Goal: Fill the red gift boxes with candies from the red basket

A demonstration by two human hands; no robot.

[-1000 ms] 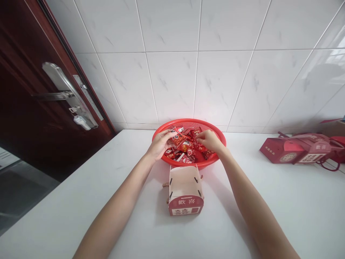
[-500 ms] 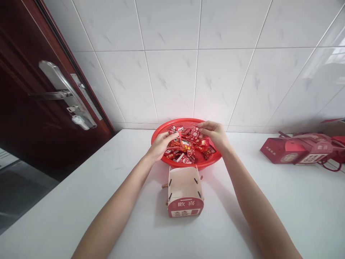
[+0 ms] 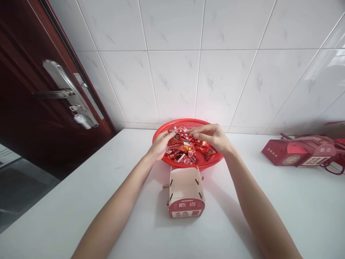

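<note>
A red oval plastic basket [image 3: 211, 164] holds several red wrapped packets [image 3: 185, 158]. Over its left side, my left hand [image 3: 161, 144] grips a red snack packet [image 3: 176, 139] between thumb and fingers. My right hand [image 3: 212, 137] is above the basket's right side, its fingers pointing left and closed around the edge of a red packet with white dots [image 3: 183, 132], beside the left hand's packet. In front of the basket stands an open box [image 3: 185, 208], pale inside, with a red printed front, dark slots and rope at its sides.
Red printed boxes [image 3: 293, 153] with cords lie at the right on the white table [image 3: 134, 230]. Behind is a tiled wall [image 3: 172, 82]. A dark red door [image 3: 24, 90] with a metal handle and keys is at the left.
My right hand has moved left with its packet, close to my left hand. The packet now lies flatter beside the left one. The view has shifted slightly.
</note>
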